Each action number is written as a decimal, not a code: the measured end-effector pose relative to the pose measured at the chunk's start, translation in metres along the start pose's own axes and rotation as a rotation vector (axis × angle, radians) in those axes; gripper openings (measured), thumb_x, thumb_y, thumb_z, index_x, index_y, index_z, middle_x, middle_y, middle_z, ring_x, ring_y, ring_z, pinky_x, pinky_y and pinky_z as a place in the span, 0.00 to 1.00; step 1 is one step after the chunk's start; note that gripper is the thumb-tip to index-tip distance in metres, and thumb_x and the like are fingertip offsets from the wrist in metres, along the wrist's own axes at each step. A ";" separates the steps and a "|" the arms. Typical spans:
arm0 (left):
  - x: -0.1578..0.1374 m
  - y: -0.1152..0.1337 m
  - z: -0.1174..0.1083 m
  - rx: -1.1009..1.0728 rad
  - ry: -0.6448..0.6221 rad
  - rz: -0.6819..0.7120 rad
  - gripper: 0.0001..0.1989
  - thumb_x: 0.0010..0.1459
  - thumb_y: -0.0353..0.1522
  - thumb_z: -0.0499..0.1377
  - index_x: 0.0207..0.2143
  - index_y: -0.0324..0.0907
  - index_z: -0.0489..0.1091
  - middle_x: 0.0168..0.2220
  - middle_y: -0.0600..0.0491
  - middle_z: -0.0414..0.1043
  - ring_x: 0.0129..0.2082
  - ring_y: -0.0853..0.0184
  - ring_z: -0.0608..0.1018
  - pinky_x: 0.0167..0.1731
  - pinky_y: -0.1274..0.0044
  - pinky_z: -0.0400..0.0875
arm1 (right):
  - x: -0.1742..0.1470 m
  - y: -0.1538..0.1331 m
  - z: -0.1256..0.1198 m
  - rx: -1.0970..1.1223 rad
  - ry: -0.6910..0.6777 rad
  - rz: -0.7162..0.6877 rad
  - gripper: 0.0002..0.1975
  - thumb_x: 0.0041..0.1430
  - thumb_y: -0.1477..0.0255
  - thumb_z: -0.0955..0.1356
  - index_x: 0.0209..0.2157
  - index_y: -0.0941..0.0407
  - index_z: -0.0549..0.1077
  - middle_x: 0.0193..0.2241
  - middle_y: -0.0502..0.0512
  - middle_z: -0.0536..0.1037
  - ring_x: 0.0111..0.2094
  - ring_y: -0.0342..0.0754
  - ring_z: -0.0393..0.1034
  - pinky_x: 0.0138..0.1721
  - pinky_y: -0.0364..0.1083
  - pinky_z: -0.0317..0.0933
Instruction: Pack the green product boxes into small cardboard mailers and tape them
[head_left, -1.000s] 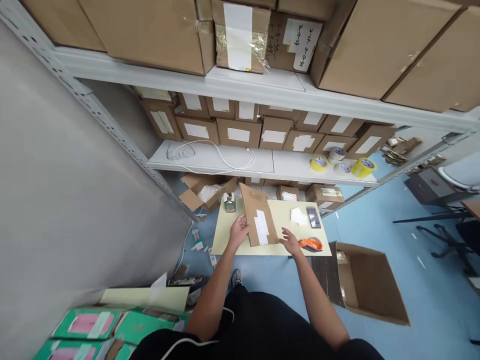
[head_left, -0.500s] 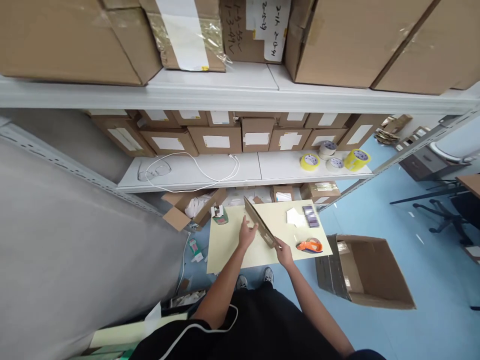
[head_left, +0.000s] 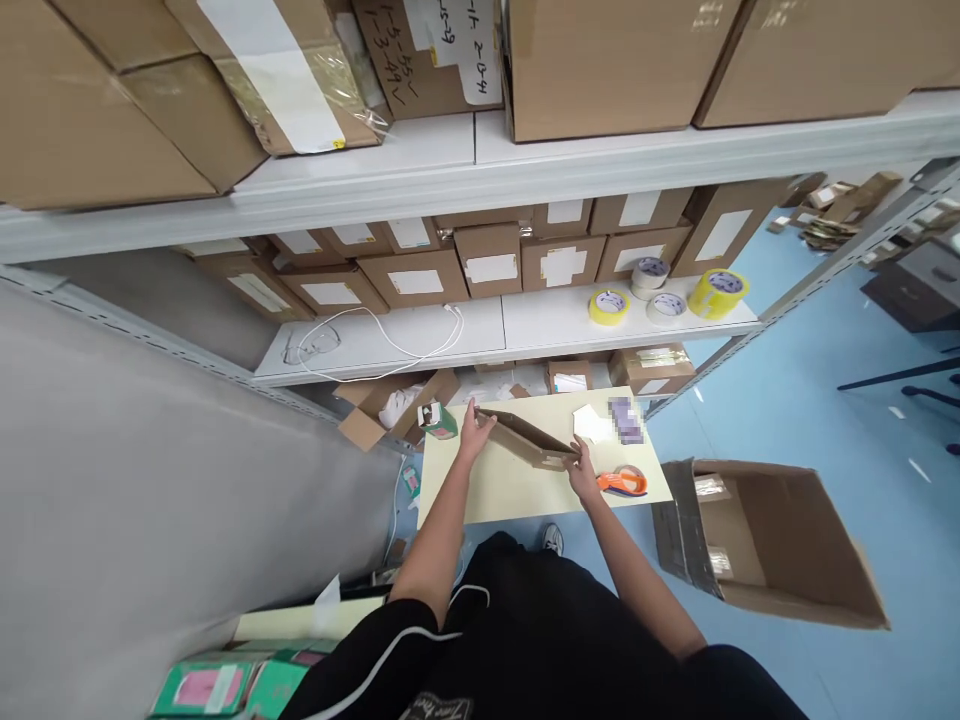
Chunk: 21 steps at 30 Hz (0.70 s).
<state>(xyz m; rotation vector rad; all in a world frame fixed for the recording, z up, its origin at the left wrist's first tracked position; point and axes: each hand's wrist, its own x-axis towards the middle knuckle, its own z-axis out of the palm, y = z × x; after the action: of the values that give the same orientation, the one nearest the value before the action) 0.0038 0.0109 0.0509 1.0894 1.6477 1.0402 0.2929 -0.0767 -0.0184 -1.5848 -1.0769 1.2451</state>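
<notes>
Between my hands, over the pale yellow tabletop (head_left: 495, 495), is a partly opened cardboard box (head_left: 525, 440) with a narrow gap between its walls. My left hand (head_left: 474, 434) grips its left end, and my right hand (head_left: 581, 470) has hold of the right end. An orange tape dispenser (head_left: 624, 482) lies just right of my right hand. Beyond that hand are a white paper piece (head_left: 592, 424) and a purple item (head_left: 625, 420), blurred out in the picture. A small green box (head_left: 438, 420) stands left of my left hand.
A white shelf (head_left: 480, 335) behind the table carries tape rolls (head_left: 609, 306), a white cable (head_left: 405, 350), glasses and labelled boxes (head_left: 427, 280). On the blue floor at right stands a large open carton (head_left: 780, 530). Another open carton (head_left: 397, 405) is at left. Green boxes (head_left: 210, 685) lie at lower left.
The flat cardboard has swung to lie more crosswise, and its walls have parted into a narrow opening. My left hand has shifted to its left end. The head view has turned a little.
</notes>
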 end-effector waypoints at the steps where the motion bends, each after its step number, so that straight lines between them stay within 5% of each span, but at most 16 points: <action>1: -0.012 -0.004 0.000 0.008 0.002 0.001 0.50 0.56 0.44 0.69 0.75 0.49 0.50 0.70 0.41 0.60 0.69 0.52 0.65 0.64 0.62 0.62 | 0.004 0.000 0.001 0.019 -0.032 0.004 0.46 0.53 0.61 0.67 0.73 0.51 0.55 0.68 0.65 0.67 0.68 0.60 0.63 0.64 0.62 0.63; 4: -0.051 -0.015 0.004 0.039 -0.041 -0.010 0.47 0.57 0.44 0.69 0.74 0.49 0.53 0.70 0.40 0.60 0.66 0.51 0.67 0.60 0.63 0.67 | 0.016 -0.002 0.009 0.073 -0.124 0.006 0.49 0.51 0.62 0.66 0.74 0.49 0.52 0.71 0.62 0.62 0.70 0.57 0.60 0.65 0.59 0.62; 9: -0.097 -0.030 0.007 0.133 0.057 -0.032 0.44 0.61 0.47 0.65 0.73 0.45 0.55 0.70 0.38 0.59 0.66 0.51 0.69 0.58 0.64 0.70 | 0.033 -0.001 0.027 0.034 -0.006 0.104 0.42 0.59 0.54 0.62 0.73 0.52 0.58 0.70 0.62 0.66 0.70 0.57 0.60 0.67 0.59 0.59; 16: -0.104 -0.035 -0.007 0.237 -0.069 0.065 0.43 0.58 0.48 0.67 0.72 0.47 0.60 0.74 0.43 0.56 0.74 0.51 0.59 0.66 0.62 0.63 | 0.045 -0.008 0.027 0.147 -0.096 0.172 0.35 0.59 0.46 0.66 0.62 0.50 0.73 0.65 0.57 0.73 0.65 0.55 0.68 0.61 0.54 0.67; 21: -0.102 -0.033 -0.011 0.369 -0.143 0.135 0.32 0.60 0.48 0.66 0.63 0.47 0.73 0.67 0.45 0.69 0.69 0.51 0.67 0.70 0.60 0.58 | 0.060 -0.017 0.019 0.088 -0.144 0.247 0.33 0.48 0.51 0.75 0.54 0.52 0.76 0.45 0.58 0.84 0.43 0.54 0.80 0.43 0.52 0.74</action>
<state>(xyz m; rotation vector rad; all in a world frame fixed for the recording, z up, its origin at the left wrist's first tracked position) 0.0094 -0.0966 0.0444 1.4987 1.7063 0.7354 0.2802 -0.0129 -0.0211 -1.6162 -0.9200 1.5706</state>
